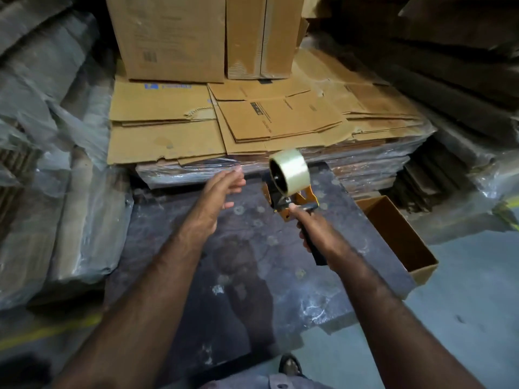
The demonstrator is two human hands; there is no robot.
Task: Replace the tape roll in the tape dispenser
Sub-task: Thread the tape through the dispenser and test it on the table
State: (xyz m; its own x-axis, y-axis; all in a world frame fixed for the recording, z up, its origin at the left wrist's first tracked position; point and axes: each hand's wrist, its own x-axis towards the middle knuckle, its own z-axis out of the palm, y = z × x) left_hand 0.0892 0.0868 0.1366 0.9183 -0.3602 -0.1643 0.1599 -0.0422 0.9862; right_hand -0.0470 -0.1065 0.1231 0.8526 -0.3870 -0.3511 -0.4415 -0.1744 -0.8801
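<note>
With the right hand (311, 228) gripping the orange-framed, black-handled tape dispenser (295, 203), the clear tape roll (290, 172) looks seated, so the empty, spread left hand (222, 192) probably threads tape next.

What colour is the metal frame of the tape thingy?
Orange, seen in the head view: the tape dispenser's metal frame under the clear tape roll.

Dim storage space. Flattened cardboard sheets (219, 127) lie stacked on a plastic-wrapped pallet load (365, 164), with upright cartons (171, 37) behind. Wrapped bundles (42, 136), perhaps more cardboard, flank a grey concrete floor (463, 318); an open box (398, 237) stands right.
</note>
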